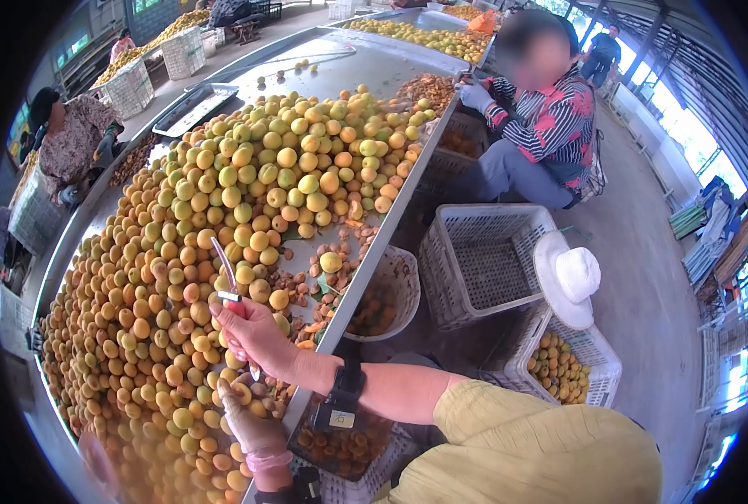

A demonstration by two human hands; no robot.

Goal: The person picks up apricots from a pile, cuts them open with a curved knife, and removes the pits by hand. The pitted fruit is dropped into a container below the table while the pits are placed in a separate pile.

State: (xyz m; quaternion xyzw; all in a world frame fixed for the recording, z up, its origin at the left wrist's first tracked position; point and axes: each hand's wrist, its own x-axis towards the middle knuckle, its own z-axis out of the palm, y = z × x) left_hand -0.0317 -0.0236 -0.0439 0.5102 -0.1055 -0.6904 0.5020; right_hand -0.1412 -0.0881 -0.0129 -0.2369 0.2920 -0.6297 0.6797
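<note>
My right hand (252, 336) is closed around a small knife (227, 281) with a red handle, its blade pointing up over the fruit. My left hand (252, 428), in a thin translucent glove, lies just below it with its fingers curled around an apricot (241, 393). Both hands are at the near edge of a long metal table (374, 63) heaped with a large pile of yellow and orange apricots (223, 210). A dark band with a small device (340, 399) is strapped on my right wrist.
A white bucket (391, 290) and a crate of cut fruit (345, 449) sit beside the table edge. An empty white crate (483, 260), a white hat (569, 281) and a crate of apricots (563, 370) stand on the floor. A seated co-worker (542, 126) works further along; another person (72, 143) is opposite.
</note>
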